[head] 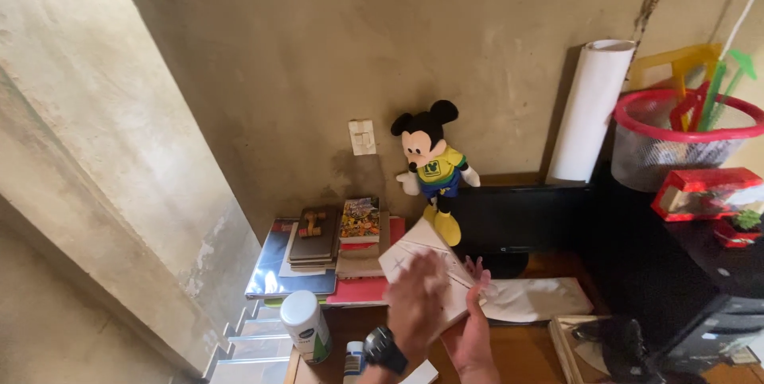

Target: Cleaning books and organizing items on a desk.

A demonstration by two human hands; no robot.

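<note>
Handling a white card (430,268) near the bench (525,352) middle, just in front of the black monitor (517,221) and the plush mouse (431,163). Left hand (415,304) lying flat and open on top, blurred. Right hand (471,336) propping it from below, fingers loosely curled at the edge, so looking like mid-lift or mid-flip. Probably calling for a firmer pinch next. Both wrists cut off at the near frame edge; card's underside hidden, marks too smeared to make out.
</note>
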